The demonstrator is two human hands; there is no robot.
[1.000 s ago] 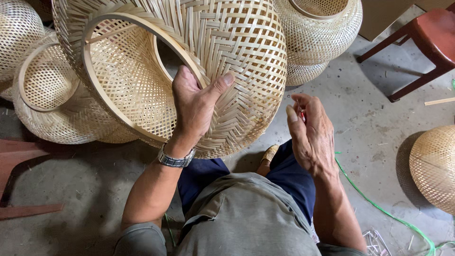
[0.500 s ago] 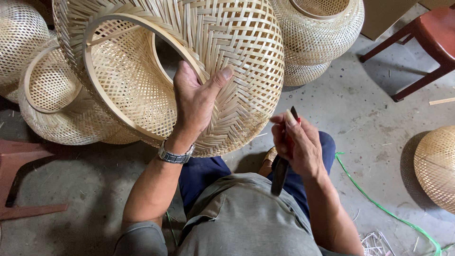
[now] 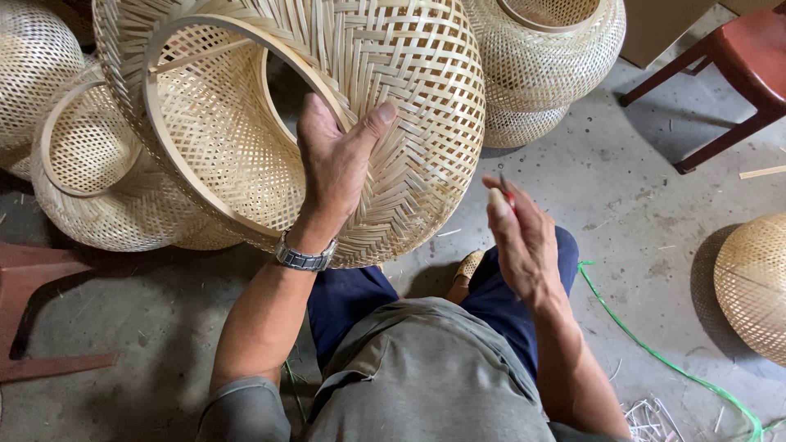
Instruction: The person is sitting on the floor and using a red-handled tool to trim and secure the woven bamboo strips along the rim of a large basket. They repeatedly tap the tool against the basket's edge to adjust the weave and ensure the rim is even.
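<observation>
A large woven bamboo basket (image 3: 393, 90) lies tilted on its side in front of me, its round rim facing left. My left hand (image 3: 336, 164), with a metal watch on the wrist, grips the basket at the rim, thumb on the outer weave. My right hand (image 3: 520, 237) is raised just right of the basket, closed around a small tool (image 3: 506, 190) with a red part; only the tip shows above the fingers. The tool does not touch the weave.
More woven baskets sit at the far left (image 3: 33, 74), lower left (image 3: 106, 180), behind (image 3: 548, 57) and at the right edge (image 3: 753, 278). A red wooden chair (image 3: 729, 82) stands upper right. A green strap (image 3: 655, 352) trails over the concrete floor.
My right hand dipped towards my lap half a second ago with a dark tool in it, then rose again towards the basket. The left hand has kept its grip on the basket.
</observation>
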